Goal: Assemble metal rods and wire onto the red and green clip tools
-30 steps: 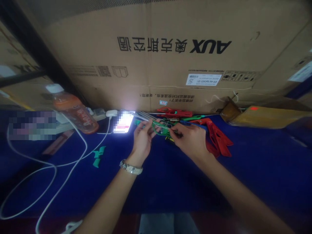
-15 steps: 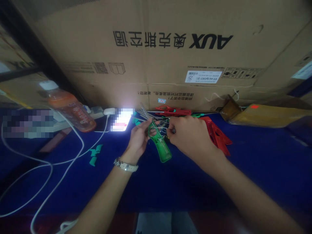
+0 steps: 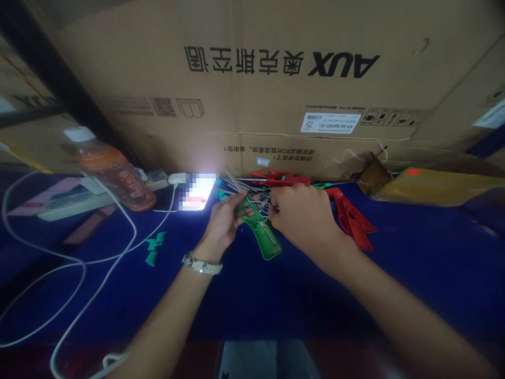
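Observation:
My left hand (image 3: 223,221), a watch on its wrist, pinches the top of a green plastic clip piece (image 3: 264,237) that hangs down toward the blue table (image 3: 414,273). My right hand (image 3: 302,216) is closed at the same spot, its fingertips pinching a thin metal wire spring at the clip's upper end. Both hands meet just in front of a pile of metal rods (image 3: 232,183) and red clip pieces (image 3: 282,179). More red clip halves (image 3: 351,216) lie right of my right hand.
A big cardboard box (image 3: 276,89) stands along the back. A lit phone (image 3: 197,193), a drink bottle (image 3: 114,171), a power strip (image 3: 79,197) and white cables (image 3: 98,263) lie left. A small teal piece (image 3: 153,248) lies on the cloth. A wooden box (image 3: 434,189) sits right.
The green clip piece, held flat between the hands a second ago, now hangs downward from my fingers. Both hands drew slightly closer together near the pile.

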Available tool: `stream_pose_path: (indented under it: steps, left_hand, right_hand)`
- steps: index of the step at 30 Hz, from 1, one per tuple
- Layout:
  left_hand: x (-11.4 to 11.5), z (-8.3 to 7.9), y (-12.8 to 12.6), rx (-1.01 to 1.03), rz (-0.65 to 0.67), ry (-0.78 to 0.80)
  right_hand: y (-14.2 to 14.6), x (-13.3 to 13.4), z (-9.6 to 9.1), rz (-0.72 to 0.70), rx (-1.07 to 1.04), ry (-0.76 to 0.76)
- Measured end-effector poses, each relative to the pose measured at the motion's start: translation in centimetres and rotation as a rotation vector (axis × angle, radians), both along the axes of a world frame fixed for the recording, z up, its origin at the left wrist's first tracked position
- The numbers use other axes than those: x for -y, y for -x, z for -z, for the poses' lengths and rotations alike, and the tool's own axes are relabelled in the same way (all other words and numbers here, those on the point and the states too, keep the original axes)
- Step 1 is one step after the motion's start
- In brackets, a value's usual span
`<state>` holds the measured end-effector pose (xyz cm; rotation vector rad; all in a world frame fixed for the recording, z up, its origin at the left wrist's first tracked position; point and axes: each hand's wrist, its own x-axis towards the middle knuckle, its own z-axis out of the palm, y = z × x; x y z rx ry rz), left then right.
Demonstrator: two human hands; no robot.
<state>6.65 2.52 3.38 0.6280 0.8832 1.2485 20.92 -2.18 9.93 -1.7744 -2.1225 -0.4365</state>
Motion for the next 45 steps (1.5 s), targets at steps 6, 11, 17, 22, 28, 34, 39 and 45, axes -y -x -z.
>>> stream_pose_path:
  steps: [6, 11, 17, 22, 28, 34, 39, 45]
  left_hand:
    - [0.2, 0.0, -0.1, 0.010, 0.000, 0.000]
    - [0.3, 0.0, -0.3, 0.007, 0.006, 0.021]
    - [0.7, -0.5, -0.6, -0.015, -0.008, 0.015]
    - [1.0, -0.7, -0.7, 0.016, -0.045, -0.062]
    - [1.1, -0.5, -0.8, 0.073, -0.071, -0.161]
    - [1.3, -0.6, -1.1, 0.085, -0.078, -0.175]
    - [1.3, -0.7, -1.2, 0.074, -0.130, -0.221]
    - [1.6, -0.5, -1.6, 0.062, -0.158, -0.296]
  right_hand:
    - [0.2, -0.4, -0.2, 0.012, 0.012, -0.017]
    - [0.6, -0.8, -0.2, 0.024, 0.022, 0.022]
    - [0.8, -1.7, -0.8, -0.002, 0.000, 0.132]
    - [0.0, -2.2, -2.0, -0.052, -0.121, 0.281]
    - [-0.4, -1.3, -0.9, -0.114, -0.265, 0.278]
    - [-0.7, 0.4, 1.6, -0.220, -0.467, 0.157]
    - [-1.5, 1.8, 3.5, -0.321, -0.539, -0.078]
    - [-1.4, 2.8, 6.6, -0.269, -0.624, -0.359]
